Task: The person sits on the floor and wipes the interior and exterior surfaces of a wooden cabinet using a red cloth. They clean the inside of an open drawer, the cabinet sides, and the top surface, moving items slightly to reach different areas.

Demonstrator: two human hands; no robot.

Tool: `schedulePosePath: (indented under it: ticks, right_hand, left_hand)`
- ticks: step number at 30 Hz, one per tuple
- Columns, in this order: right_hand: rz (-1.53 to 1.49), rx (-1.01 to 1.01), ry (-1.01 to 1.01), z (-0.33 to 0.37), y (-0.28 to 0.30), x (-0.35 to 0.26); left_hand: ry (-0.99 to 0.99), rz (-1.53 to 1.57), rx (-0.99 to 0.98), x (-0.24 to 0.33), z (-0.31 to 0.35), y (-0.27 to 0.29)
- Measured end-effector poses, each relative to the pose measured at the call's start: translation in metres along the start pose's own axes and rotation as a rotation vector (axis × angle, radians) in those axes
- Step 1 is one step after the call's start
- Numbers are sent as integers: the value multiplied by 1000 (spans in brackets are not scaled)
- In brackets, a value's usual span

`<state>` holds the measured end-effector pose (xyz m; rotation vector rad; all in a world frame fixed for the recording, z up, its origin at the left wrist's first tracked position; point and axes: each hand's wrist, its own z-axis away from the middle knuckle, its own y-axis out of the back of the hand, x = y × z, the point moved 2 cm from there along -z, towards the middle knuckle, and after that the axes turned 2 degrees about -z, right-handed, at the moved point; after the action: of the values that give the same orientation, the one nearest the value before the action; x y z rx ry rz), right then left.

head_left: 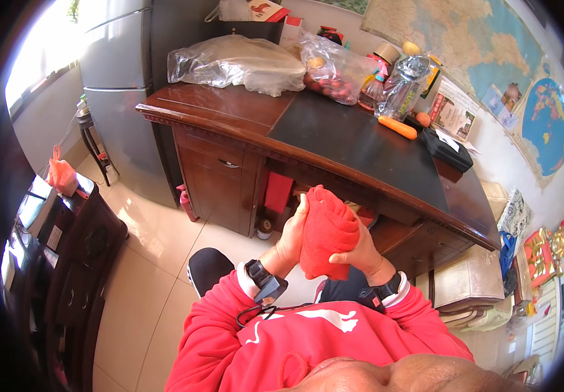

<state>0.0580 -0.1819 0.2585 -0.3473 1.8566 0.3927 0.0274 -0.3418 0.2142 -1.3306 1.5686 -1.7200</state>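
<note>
A rolled-up red cloth (327, 235), folded in several layers at its top end, is pressed between my two hands in front of my chest. My left hand (291, 234) grips its left side, the thumb pointing up along the roll. On the right side, my right hand (365, 253) closes around the lower part, with its thumb across the front. Most fingers of both hands are hidden behind the cloth. The roll is held in the air, short of the front of the dark wooden desk (220, 124).
On the desk lie a carrot (397, 127), a black case (446, 149), a clear plastic bottle (403, 81) and a bag of red fruit (334, 75). A grey fridge (118, 98) stands at the left, a dark cabinet (76, 274) nearer me. Cushioned seating (468, 277) is at the right.
</note>
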Motion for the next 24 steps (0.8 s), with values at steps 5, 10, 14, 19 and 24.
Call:
schedulePosePath:
  ticks: [5,10,14,19,24]
  right_hand:
    - [192,13,-19,-4,2,-22]
    - [512,-56,115,-21,7,-48]
    - [353,64,190,-33,37,-88]
    - [1319,329,395,-128,145,-136]
    - [1009,258,-249,-238,222,-47]
  left_hand:
    - [52,-185,29,-10,-18,17]
    - [73,-447,-25,-11,-28,36]
    - [-37,-595,-58,13,-28,60]
    - [-233,-713,347,62,-22,98]
    - [-479,-749,424,105,-8,111]
